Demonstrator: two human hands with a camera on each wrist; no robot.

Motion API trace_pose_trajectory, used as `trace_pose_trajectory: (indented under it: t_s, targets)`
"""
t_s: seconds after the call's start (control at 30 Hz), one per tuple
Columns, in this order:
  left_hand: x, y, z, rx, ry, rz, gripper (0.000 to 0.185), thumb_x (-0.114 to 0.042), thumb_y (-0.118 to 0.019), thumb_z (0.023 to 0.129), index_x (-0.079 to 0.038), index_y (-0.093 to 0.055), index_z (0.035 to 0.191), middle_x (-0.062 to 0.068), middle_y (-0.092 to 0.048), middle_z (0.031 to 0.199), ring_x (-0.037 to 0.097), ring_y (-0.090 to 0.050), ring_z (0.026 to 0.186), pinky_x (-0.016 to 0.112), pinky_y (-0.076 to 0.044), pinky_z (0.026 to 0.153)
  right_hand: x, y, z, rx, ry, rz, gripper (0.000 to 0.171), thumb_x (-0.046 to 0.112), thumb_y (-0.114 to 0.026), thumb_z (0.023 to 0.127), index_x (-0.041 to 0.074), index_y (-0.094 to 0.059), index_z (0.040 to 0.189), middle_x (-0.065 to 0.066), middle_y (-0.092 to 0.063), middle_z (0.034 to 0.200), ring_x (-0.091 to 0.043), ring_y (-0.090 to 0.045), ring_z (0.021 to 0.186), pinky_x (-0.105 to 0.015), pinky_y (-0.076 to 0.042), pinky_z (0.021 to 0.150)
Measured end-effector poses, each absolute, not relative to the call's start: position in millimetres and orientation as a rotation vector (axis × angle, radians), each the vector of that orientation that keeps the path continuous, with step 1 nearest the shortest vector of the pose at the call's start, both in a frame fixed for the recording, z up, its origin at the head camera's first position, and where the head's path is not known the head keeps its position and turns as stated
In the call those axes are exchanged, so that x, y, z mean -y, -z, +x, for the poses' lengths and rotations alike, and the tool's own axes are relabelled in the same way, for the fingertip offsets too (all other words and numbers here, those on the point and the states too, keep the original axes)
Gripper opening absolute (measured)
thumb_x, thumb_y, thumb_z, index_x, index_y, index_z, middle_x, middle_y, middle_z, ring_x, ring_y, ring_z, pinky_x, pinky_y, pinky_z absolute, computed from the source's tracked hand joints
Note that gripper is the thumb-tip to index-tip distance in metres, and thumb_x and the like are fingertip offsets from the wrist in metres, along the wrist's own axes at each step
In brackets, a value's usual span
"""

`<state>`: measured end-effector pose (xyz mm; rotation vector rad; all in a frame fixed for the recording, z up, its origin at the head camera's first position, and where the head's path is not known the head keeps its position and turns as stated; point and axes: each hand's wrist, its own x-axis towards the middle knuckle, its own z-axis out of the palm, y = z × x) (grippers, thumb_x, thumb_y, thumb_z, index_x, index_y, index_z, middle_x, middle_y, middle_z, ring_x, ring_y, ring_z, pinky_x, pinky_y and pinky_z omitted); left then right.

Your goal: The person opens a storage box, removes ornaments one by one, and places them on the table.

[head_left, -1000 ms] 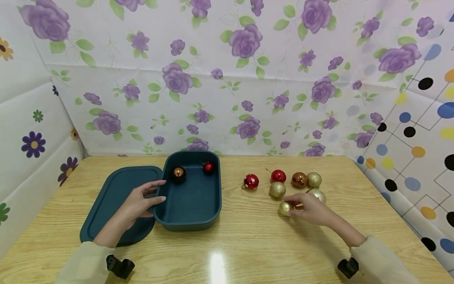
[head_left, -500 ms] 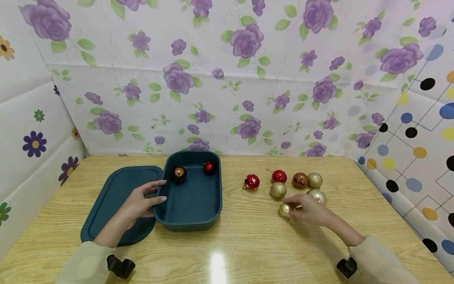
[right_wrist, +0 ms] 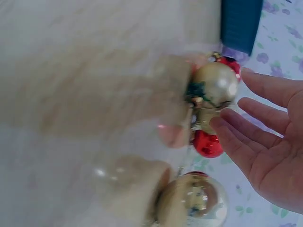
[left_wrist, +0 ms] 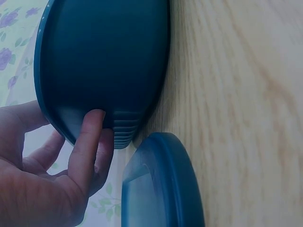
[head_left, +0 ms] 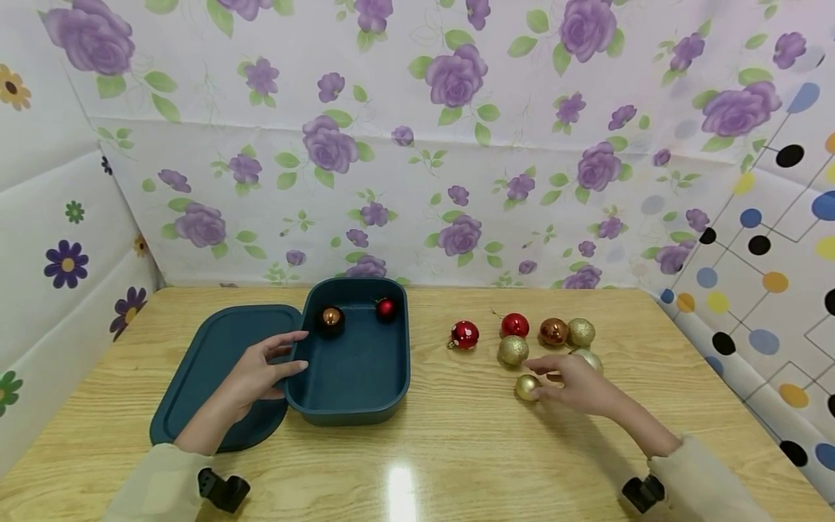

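A dark teal box [head_left: 352,417] stands left of centre, holding a copper ball ornament [head_left: 331,317] and a small red ornament [head_left: 385,309]. My left hand [head_left: 254,373] holds its left rim; the left wrist view has fingers on both sides of the box wall [left_wrist: 104,61]. My right hand [head_left: 580,384] is right beside a smooth gold ball ornament [head_left: 525,388], thumb tip at the ball's right edge and index finger raised off it. In the right wrist view the fingers [right_wrist: 236,146] are extended and apart from the gold ball [right_wrist: 218,85].
A teal lid [head_left: 209,370] lies left of the box, partly under my left forearm. Behind the gold ball are a dotted red ornament [head_left: 464,335], a plain red one [head_left: 514,325], a copper one [head_left: 554,331] and several glittery gold ones [head_left: 513,350]. Patterned cloth walls surround the table.
My right fingers have loosened from around the gold ball, which sits slightly nearer the front edge. The left hand keeps its place at the box.
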<state>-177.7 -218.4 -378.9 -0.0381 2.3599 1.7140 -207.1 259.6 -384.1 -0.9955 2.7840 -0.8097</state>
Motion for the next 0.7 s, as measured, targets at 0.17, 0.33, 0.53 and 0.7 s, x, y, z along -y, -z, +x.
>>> trace_pose_trajectory:
  t_s: [0.17,0.33,0.53,0.7]
  targets:
    - [218,379,-178,-2.358,-1.717,-0.037,0.060,-0.021,-0.061,0.089,-0.010,-0.033,0.141,0.028,-0.020,0.144,0.045,-0.037,0.123,0.046,-0.051,0.078,-254,374,-206,-2.809,0.856,-1.036,0.040,0.010,-0.068,0.081,-0.007,-0.058,0.116,-0.021,-0.061,0.113,-0.034,-0.058,0.102,-0.037,-0.051,0.081]
    - [218,378,-178,-2.354,-1.720,-0.037,0.060,-0.021,-0.060,0.089,-0.010,-0.033,0.142,0.028,-0.020,0.144,0.044,-0.039,0.122,0.044,-0.051,0.078,-241,361,-207,-2.800,0.910,-1.082,0.041,0.011,-0.068,0.082,-0.005,-0.057,0.118,-0.019,-0.061,0.112,-0.032,-0.058,0.104,-0.037,-0.050,0.082]
    - [218,378,-177,-2.353,-1.719,-0.038,0.060,-0.021,-0.061,0.089,-0.010,-0.033,0.141,0.028,-0.019,0.144,0.045,-0.038,0.122,0.045,-0.051,0.078,-214,350,-211,-2.735,1.005,-1.128,0.042,0.010,-0.067,0.083,-0.004,-0.055,0.121,-0.019,-0.057,0.119,-0.032,-0.055,0.109,-0.038,-0.049,0.085]
    - [218,379,-177,-2.351,-1.717,-0.040,0.060,-0.021,-0.061,0.089,-0.010,-0.033,0.142,0.029,-0.019,0.144,0.044,-0.038,0.122,0.044,-0.051,0.078,-185,345,-218,-2.697,1.076,-1.176,0.043,0.012,-0.066,0.084,-0.004,-0.055,0.123,-0.020,-0.057,0.119,-0.031,-0.055,0.109,-0.037,-0.048,0.086]
